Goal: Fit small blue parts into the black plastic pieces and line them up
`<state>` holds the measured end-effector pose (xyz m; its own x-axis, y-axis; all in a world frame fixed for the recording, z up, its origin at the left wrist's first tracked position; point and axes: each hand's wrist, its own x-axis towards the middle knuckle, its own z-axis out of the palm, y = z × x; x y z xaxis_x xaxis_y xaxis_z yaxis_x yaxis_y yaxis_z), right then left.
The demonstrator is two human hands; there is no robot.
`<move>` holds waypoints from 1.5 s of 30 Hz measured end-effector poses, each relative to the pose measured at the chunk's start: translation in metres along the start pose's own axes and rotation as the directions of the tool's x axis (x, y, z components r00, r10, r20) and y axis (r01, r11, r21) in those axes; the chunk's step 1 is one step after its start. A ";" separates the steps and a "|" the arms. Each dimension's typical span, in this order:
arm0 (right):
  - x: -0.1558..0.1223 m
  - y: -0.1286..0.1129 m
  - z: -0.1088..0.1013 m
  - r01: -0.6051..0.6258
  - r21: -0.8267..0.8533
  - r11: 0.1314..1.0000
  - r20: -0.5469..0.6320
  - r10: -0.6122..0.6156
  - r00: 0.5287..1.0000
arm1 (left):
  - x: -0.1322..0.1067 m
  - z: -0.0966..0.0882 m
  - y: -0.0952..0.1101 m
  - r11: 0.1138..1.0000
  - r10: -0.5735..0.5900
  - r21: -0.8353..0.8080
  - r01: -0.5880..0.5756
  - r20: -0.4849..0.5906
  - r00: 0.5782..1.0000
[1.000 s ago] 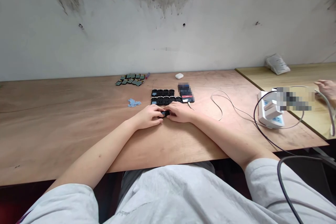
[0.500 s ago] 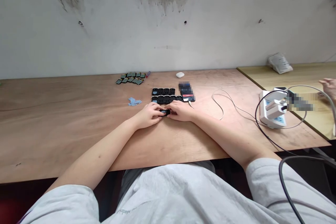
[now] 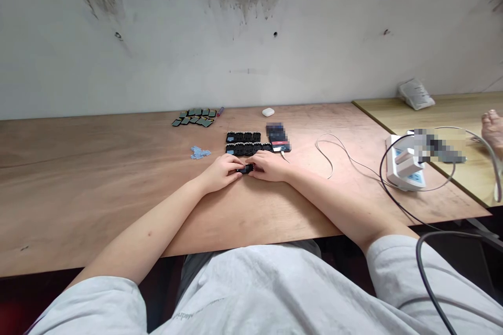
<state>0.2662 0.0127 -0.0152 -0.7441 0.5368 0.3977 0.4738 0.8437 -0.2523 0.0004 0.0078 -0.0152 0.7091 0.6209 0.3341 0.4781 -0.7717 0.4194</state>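
Between my two hands is a small black plastic housing (image 3: 246,169), held low over the wooden table. My left hand (image 3: 220,171) grips its left side with thumb and fingers. My right hand (image 3: 268,166) closes on its right end. Fingers cover much of the piece, so its details are hidden. Just beyond my hands lie two rows of similar black housings (image 3: 245,148), the leftmost ones showing a light blue patch. A small heap of light blue pads (image 3: 200,153) is to the left of them.
Small screen modules (image 3: 194,118) lie in two rows at the back, beside a small purplish tool (image 3: 220,111). A phone (image 3: 278,137) on a cable and a white case (image 3: 268,112) sit right of centre. A power strip (image 3: 404,167) with cords stands farther right. Another person's hand (image 3: 492,128) shows at the right edge.
My hands stay almost in place around the black housing, with slight finger movement. The blue area seen on it before is now less visible. The other person's hand at the right has shifted.
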 end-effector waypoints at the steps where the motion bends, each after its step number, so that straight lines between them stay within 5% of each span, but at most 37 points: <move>1: -0.001 0.000 0.001 0.007 -0.002 1.000 -0.007 -0.007 1.000 | 0.000 0.000 0.000 1.000 0.019 -0.005 -0.019 -0.008 1.000; 4: -0.004 0.000 0.004 0.000 -0.006 1.000 -0.081 0.000 0.997 | 0.001 -0.002 -0.001 0.998 0.058 0.040 -0.054 -0.106 0.993; 6: -0.006 0.001 0.007 -0.046 -0.023 0.999 -0.182 0.041 0.982 | 0.004 -0.004 -0.008 0.991 0.004 0.130 0.031 -0.260 0.966; 9: -0.008 0.003 0.009 -0.107 -0.077 0.991 -0.238 0.086 0.968 | 0.008 -0.011 -0.027 0.908 -0.200 0.218 0.359 -0.527 0.826; 11: -0.009 0.004 0.009 -0.089 -0.114 0.989 -0.177 0.068 0.982 | 0.011 -0.016 -0.043 0.789 -0.352 0.221 0.574 -0.602 0.717; 12: -0.009 0.004 0.008 -0.066 -0.133 0.989 -0.139 0.047 0.989 | 0.013 -0.019 -0.051 0.736 -0.415 0.231 0.636 -0.588 0.694; 16: -0.008 -0.002 0.005 -0.011 -0.204 0.979 -0.037 0.003 0.999 | 0.025 -0.022 -0.065 0.635 -0.539 0.334 0.697 -0.455 0.709; 21: -0.003 -0.008 0.003 -0.093 -0.292 0.952 0.032 0.107 0.994 | 0.041 -0.019 -0.058 0.606 -0.563 0.402 0.686 -0.392 0.728; 28: 0.000 -0.001 0.001 -0.496 -0.468 0.731 -0.282 0.408 0.868 | 0.042 -0.017 -0.062 0.701 -0.496 0.409 0.584 -0.308 0.812; 34: -0.002 -0.007 -0.004 -0.517 -0.485 0.705 -0.246 0.457 0.855 | 0.038 -0.015 -0.064 0.795 -0.371 0.405 0.452 -0.267 0.890; 45: -0.001 -0.007 -0.005 -0.544 -0.457 0.704 -0.225 0.500 0.836 | 0.035 -0.014 -0.064 0.851 -0.306 0.383 0.360 -0.197 0.932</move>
<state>0.2663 0.0063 -0.0095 -0.2796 0.8707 0.4047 0.9533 0.3018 0.0093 -0.0125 0.0804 -0.0185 0.4124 0.8413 0.3493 0.8606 -0.4856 0.1534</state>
